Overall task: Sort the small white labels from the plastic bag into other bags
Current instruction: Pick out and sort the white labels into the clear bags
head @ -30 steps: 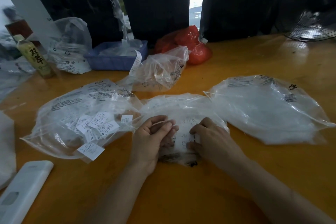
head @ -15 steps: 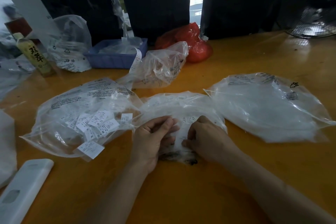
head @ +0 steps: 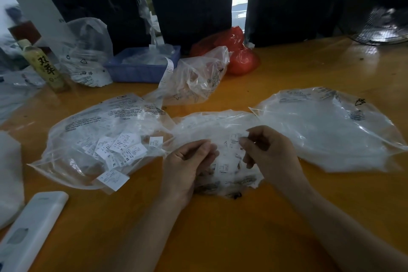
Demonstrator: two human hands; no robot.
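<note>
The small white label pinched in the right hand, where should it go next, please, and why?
Probably leftward, into the clear plastic bag of labels. The right hand pinches one small white label above the middle clear bag, and the left bag already holds sorted labels.

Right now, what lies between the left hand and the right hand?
In the head view, between the left hand and the right hand lies the middle clear bag with loose white labels on it.

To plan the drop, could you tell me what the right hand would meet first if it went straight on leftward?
Probably the left hand, just across the middle bag from the right hand pinching a label; depth is unclear.
</note>
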